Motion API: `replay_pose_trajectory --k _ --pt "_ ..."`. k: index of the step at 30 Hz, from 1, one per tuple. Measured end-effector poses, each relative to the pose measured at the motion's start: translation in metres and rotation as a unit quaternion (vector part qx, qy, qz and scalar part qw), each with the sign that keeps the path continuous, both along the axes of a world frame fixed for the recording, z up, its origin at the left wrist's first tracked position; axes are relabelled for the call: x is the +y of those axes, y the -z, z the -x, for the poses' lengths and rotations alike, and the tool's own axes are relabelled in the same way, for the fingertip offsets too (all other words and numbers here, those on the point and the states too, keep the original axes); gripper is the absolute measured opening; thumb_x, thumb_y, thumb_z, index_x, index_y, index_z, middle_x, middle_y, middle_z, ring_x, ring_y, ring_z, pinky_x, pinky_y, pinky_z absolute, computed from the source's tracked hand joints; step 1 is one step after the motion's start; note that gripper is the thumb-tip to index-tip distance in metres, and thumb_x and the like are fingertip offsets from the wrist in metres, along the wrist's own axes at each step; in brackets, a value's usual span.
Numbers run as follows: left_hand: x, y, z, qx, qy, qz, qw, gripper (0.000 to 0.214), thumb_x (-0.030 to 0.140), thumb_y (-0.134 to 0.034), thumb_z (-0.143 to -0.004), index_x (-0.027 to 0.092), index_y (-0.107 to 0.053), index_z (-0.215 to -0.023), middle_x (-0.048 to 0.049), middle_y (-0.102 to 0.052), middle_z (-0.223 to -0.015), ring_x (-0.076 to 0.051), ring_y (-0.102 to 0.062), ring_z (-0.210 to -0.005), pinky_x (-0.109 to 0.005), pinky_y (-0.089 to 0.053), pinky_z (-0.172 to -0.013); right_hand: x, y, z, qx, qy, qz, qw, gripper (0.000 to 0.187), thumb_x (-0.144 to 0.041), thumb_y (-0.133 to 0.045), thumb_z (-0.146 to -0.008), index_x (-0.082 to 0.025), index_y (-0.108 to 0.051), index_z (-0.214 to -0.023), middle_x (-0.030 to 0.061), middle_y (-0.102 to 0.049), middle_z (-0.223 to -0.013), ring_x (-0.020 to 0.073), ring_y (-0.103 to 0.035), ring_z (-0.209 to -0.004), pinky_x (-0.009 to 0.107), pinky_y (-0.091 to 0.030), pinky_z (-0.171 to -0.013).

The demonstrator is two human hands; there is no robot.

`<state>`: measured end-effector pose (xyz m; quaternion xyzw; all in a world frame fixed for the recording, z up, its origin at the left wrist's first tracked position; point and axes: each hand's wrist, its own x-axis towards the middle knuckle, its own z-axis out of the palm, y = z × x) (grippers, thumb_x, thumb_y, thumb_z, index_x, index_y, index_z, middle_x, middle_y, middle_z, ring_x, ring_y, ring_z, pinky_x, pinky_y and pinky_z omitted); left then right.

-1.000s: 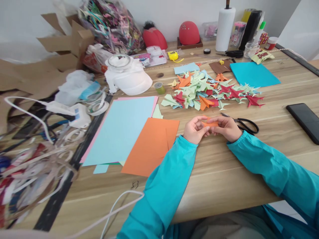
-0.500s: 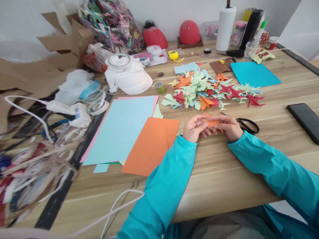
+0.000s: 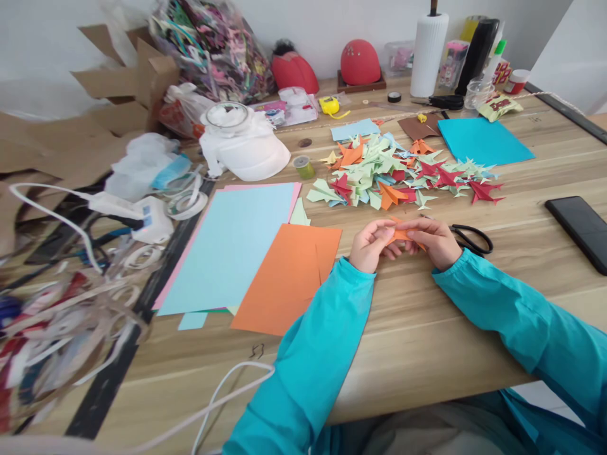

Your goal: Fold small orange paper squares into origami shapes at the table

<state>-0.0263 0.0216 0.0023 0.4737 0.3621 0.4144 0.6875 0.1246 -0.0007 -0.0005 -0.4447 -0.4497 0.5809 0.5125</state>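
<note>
A small piece of folded orange paper (image 3: 402, 234) is pinched between both my hands, just above the table. My left hand (image 3: 370, 246) grips its left end with thumb and fingers. My right hand (image 3: 437, 241) has closed on its right end; the fingers cover much of the paper. Beyond the hands lies a heap of folded paper planes (image 3: 374, 164) in pale green, orange, red and blue. Black-handled scissors (image 3: 472, 239) rest beside my right hand, their blades partly hidden. Left of my hands are orange sheets (image 3: 279, 278), which overlap a light blue sheet (image 3: 237, 234).
A phone (image 3: 581, 230) lies at the right, and a turquoise paper stack (image 3: 486, 140) behind the heap. White cables and ribbons (image 3: 71, 341) crowd the left side. A jar with white cloth (image 3: 246, 142), a green spool (image 3: 303, 167) and a yellow tape measure (image 3: 329, 105) stand farther back.
My fingers have shifted slightly on the folded orange paper, and more of its middle shows between the thumbs. The things on the table have stayed put.
</note>
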Motion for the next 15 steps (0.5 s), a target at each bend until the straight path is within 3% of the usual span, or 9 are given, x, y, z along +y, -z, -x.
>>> replay_pose_trajectory --k 9,15 --pt "0.001 0.0014 0.0 -0.021 0.01 -0.009 1.0 0.034 0.04 -0.063 -0.067 0.015 -0.055 -0.089 0.0007 -0.06 -0.055 -0.012 -0.059 -0.047 -0.02 -0.044 -0.041 0.0008 -0.0008 0.0019 0.011 0.023 -0.005 1.0 0.023 -0.027 -0.066 -0.066 -0.014 -0.067 -0.084 -0.0004 -0.062 -0.051 0.0091 -0.053 -0.043 0.022 -0.039 -0.043" --pt "-0.0012 0.0032 -0.0014 0.01 0.0 -0.048 0.999 0.029 0.039 -0.065 -0.066 0.015 -0.05 -0.072 0.0022 -0.057 -0.051 -0.011 -0.057 -0.046 -0.019 -0.043 -0.04 0.001 -0.0019 0.0018 -0.006 0.036 -0.016 0.999 0.029 -0.029 -0.071 -0.062 -0.014 -0.066 -0.086 -0.0001 -0.063 -0.054 0.0087 -0.053 -0.043 0.022 -0.04 -0.043"
